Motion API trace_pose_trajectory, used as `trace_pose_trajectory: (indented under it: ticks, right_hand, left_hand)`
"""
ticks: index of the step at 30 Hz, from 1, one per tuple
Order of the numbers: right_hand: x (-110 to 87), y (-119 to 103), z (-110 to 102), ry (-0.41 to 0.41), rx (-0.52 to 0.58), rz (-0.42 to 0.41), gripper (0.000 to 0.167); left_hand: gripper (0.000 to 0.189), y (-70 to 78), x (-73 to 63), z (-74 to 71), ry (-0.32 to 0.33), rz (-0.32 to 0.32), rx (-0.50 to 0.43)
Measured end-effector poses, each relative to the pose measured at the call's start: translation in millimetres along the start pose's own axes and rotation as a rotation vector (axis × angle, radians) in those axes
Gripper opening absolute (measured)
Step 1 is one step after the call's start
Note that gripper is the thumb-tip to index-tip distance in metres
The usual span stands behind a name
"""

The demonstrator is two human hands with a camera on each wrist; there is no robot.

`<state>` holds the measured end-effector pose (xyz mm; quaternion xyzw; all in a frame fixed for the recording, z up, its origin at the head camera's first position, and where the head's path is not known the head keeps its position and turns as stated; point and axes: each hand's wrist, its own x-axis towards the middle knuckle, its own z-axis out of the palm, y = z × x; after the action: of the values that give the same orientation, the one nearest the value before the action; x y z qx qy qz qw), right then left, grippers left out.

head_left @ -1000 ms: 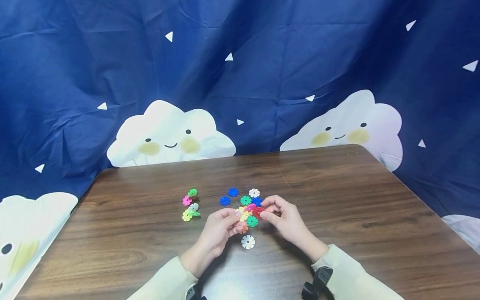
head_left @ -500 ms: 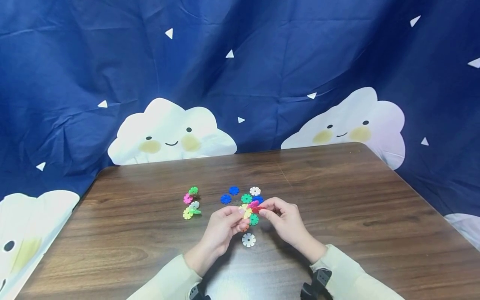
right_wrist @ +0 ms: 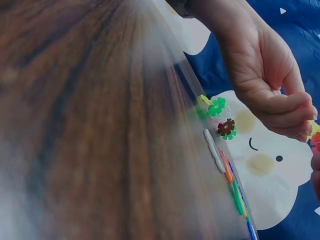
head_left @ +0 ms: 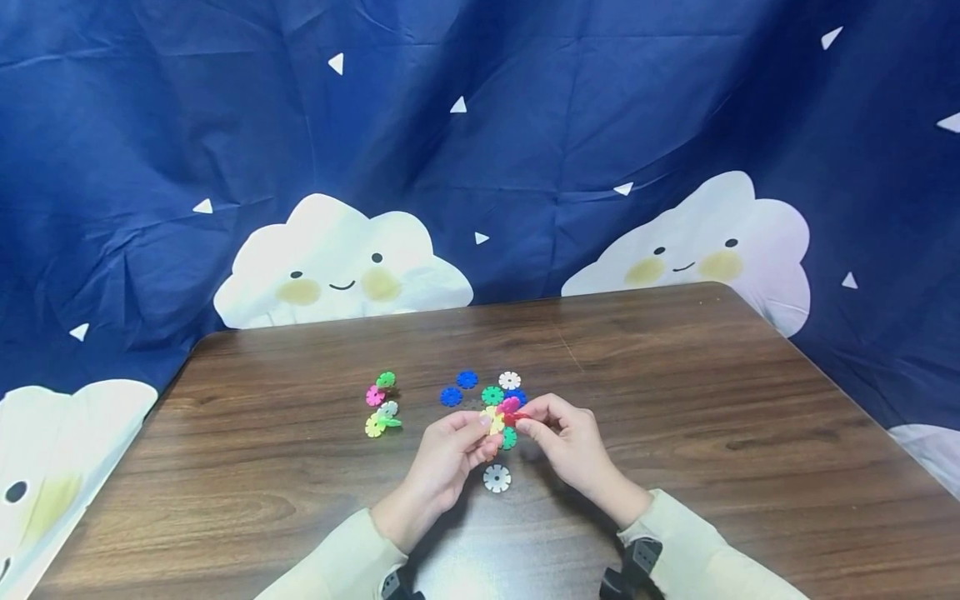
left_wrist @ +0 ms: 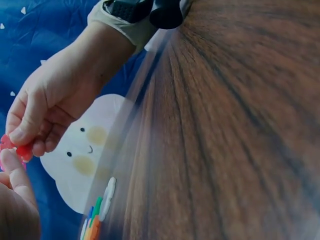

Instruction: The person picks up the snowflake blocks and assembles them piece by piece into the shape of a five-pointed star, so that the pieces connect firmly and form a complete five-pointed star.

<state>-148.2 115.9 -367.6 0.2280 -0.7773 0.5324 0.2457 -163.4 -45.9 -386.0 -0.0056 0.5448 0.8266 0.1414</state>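
Note:
Over the middle of the table, my left hand [head_left: 442, 462] pinches a yellow notched plastic disc [head_left: 496, 423] between thumb and fingers. My right hand [head_left: 573, 442] pinches a red notched disc [head_left: 514, 419], seen nearly edge-on against the yellow one. A pink disc [head_left: 511, 405] stands at an angle between them, just above the red. In the left wrist view, fingertips of both hands meet around the red disc [left_wrist: 22, 150]. The right wrist view shows the yellow disc [right_wrist: 314, 128] at the left hand's fingertips. Fingers hide the exact joints between the discs.
Loose discs lie around the hands: white [head_left: 497, 478], green [head_left: 492, 395], blue [head_left: 451, 397] and another white [head_left: 510, 380]. At left stand joined discs, one group pink [head_left: 375, 395] and green, another yellow [head_left: 374, 426], white and light green. A cloud-print curtain [head_left: 525, 125] hangs behind the table [head_left: 262, 500].
The red disc has turned from showing its face to nearly edge-on, and the pink disc stands more upright. Both hands remain close together, the left slightly further right.

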Motion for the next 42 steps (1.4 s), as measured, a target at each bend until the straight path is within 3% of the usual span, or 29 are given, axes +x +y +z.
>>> trace_pose_trajectory:
  ticks: [11,19,32,42]
  right_hand:
    - [-6.6,30,9,0.039,-0.001,0.029,0.015]
    - [-8.0,32,12,0.065,0.041,-0.014,0.012]
    - [-8.0,34,13,0.069,0.046,-0.122,0.012]
    - [-7.3,33,13,0.047,0.042,-0.022,0.015]
  left_hand:
    - [0.009,0.2,-2.1,4.9,0.009,-0.021,-0.071]
    - [0.017,-0.1,-6.4,7.8,-0.009,-0.04,-0.132]
    - [0.021,1.5,-11.3,13.1,0.048,0.022,-0.048]
    - [0.019,0.6,-9.6,12.9,0.056,0.0,-0.046]
